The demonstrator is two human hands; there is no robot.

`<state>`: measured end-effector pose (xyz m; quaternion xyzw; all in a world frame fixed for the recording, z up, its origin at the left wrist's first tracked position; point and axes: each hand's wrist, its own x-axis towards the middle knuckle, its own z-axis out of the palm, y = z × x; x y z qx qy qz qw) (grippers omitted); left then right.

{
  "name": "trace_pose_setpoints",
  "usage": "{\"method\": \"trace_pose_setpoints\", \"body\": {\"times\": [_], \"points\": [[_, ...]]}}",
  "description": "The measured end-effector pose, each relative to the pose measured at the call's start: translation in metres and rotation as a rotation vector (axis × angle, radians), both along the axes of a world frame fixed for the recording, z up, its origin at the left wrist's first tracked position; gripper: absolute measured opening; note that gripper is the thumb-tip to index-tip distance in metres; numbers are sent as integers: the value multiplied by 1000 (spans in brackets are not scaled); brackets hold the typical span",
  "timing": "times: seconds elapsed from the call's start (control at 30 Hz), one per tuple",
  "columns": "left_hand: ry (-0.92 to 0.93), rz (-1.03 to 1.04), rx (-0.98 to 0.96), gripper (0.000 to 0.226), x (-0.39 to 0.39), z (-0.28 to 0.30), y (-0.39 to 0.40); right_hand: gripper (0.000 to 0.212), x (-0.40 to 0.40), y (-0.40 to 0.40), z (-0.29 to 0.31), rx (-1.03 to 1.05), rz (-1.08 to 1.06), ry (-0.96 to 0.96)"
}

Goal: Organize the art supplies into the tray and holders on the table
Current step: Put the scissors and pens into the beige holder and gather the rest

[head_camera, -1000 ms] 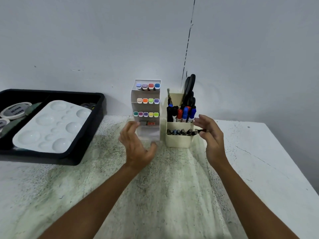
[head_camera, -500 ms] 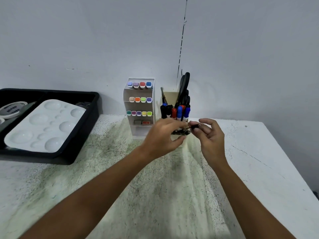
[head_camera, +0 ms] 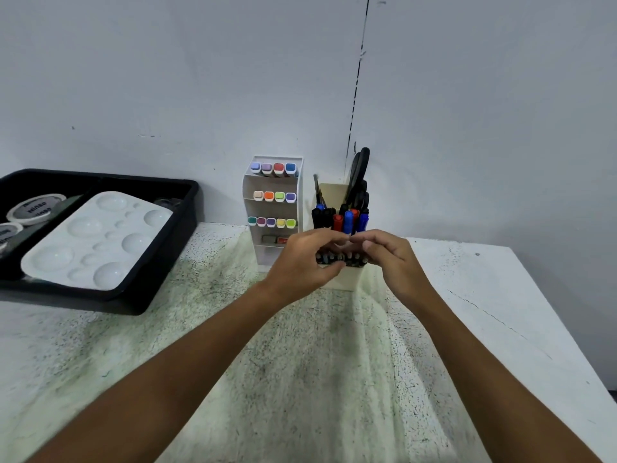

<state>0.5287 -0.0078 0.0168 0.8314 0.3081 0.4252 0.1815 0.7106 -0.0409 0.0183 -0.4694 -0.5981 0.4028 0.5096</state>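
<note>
A cream pen holder (head_camera: 348, 279) stands at the back of the table. Its low front pocket holds a row of dark pens (head_camera: 349, 259). My left hand (head_camera: 305, 259) curls over that row, fingers on top and thumb in front of it. My right hand (head_camera: 392, 257) comes in from the right, its curled fingertips on the same pens and touching my left fingers. Which single pen it pinches is hidden. Behind them, red, blue and black markers (head_camera: 347, 219) and black scissors (head_camera: 362, 168) stand upright in the taller pocket.
A white marker rack (head_camera: 274, 243) with rows of coloured caps stands just left of the holder. A black tray (head_camera: 160, 279) at the left holds a white palette (head_camera: 96, 242) and round paint jars (head_camera: 36, 208). The wall rises right behind. The table's right edge runs diagonally.
My left hand swung right from the marker rack to the holder's front pocket. My right hand brought its dark pen down onto the row, and the two hands now meet there.
</note>
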Motion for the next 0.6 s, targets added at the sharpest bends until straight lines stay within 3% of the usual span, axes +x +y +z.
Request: {"method": "trace_pose_setpoints", "body": {"times": [0.2,0.3,0.4,0.6], "points": [[-27,0,-14,29,1,-1,0,36,-2,-8,-3,-7,-44,34],[-40,-12,-2,38,-2,-1,-4,41,-3,-14,-5,45,-50,69],[-111,106,29,52,-11,-14,-9,48,-1,-19,-15,95,-133,75],[-146,139,-122,62,-15,-38,-24,55,-8,-26,-48,48,-182,-49]]}}
